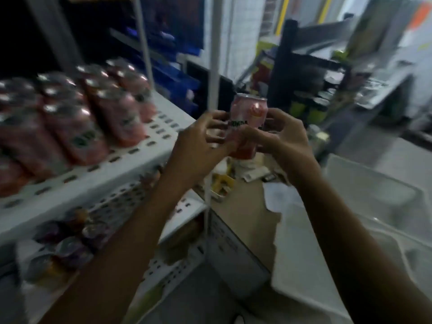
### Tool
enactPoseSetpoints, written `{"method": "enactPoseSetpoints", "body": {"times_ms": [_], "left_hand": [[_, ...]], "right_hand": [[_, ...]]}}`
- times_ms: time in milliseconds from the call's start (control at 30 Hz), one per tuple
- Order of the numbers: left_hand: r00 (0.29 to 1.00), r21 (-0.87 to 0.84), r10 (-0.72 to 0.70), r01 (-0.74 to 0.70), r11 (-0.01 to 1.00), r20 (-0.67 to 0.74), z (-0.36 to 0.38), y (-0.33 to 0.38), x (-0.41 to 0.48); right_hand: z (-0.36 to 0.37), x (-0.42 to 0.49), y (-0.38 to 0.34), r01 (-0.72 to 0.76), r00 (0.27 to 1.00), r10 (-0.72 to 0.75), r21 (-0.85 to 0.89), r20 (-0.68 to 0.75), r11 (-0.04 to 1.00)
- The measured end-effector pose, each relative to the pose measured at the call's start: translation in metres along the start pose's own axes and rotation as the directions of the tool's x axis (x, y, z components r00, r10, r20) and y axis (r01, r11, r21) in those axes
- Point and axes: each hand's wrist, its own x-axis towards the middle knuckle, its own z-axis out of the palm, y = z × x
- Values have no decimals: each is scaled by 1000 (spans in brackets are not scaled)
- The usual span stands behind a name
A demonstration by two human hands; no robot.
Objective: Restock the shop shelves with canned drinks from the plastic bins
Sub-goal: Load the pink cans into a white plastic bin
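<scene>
The left hand (198,148) and right hand (288,141) both curl round one pink can (249,111) (upright, in mid-air). To its left the white shelf (163,127) carries rows of matching cans (93,118); a pale plastic bin (378,202) sits lower right

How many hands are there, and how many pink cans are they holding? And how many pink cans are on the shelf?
Hands: 2 (left hand, right hand)
Pink can held by both hands: 1
Pink cans on shelf: too blurry to count
Total counted: 3
</scene>
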Motion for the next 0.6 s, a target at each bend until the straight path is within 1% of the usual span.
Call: {"method": "enactPoseSetpoints", "body": {"times_ms": [67, 133, 233, 333, 400, 467, 600], "left_hand": [[991, -33, -25, 30, 999, 130, 48, -9, -4], [972, -62, -66, 82, 995, 227, 99, -20, -15], [934, -73, -124, 157, 985, 335, 166, -41, -30], [874, 10, -244, 265, 964, 420, 217, -64, -41], [844, 102, -309, 295, 950, 438, 244, -82, -47], [828, 229, -359, 285, 931, 430, 265, -99, -55], [864, 458, -408, 246, 854, 296, 285, -133, -67]], "right_hand": [[-35, -27, 25, -151, 987, 150, -12, -56, 989], [-67, -52, 54, -307, 947, 304, -16, -100, 952], [-101, -83, 97, -511, 843, 511, 47, -169, 858], [-123, -104, 140, -644, 735, 650, 99, -194, 758], [-133, -114, 173, -704, 681, 707, 96, -193, 704], [-136, -121, 209, -758, 625, 760, 96, -178, 645], [-128, -126, 273, -847, 518, 845, 62, -132, 528]]}}
